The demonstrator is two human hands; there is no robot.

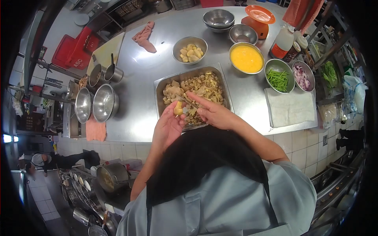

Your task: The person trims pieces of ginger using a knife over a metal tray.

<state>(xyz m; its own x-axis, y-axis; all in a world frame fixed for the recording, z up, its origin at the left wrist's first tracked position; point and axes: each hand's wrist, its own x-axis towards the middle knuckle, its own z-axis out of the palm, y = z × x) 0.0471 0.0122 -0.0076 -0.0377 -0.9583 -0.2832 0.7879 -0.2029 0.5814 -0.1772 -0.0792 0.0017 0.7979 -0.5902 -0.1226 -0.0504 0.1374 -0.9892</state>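
A broad steel table spans a working kitchen, with a deep rectangular tray at its near edge, in front of a person in a black apron. The tray holds a layer of chopped, brownish-yellow pieces, with a paler heap toward its left side. Just beyond it, a round metal bowl holds pale yellow chunks. To the right, another bowl brims with bright yellow liquid; near it, a green-filled bowl carries cut green stalks, and the bowl beside that holds purple-and-white slices. Over the tray, the person's two hands work close together: the left hand pinches a small yellow piece upright in its fingers, while the right hand closes around a knife, its narrow blade angled toward the piece.
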